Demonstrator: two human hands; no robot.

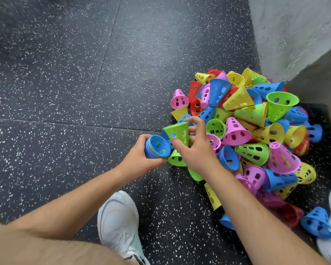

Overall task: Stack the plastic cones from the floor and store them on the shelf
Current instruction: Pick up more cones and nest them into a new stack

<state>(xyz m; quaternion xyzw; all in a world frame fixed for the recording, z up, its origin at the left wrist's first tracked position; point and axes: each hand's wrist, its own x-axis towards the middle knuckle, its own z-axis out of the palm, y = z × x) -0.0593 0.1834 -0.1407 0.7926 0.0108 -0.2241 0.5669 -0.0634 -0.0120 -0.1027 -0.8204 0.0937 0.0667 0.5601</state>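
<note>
Head view: black speckled floor fills most of the frame, with a grey wall at upper right. Below the wall lies a pile of plastic cones in pink, blue, green, yellow and red. A white shoe stands near it. The left hand has its grip curled round a nested stack, a blue cone innermost. The right hand pinches a green cone just beside the stack's mouth.

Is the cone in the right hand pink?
No, the right hand pinches a green cone beside the nested stack that the left hand holds.
</note>
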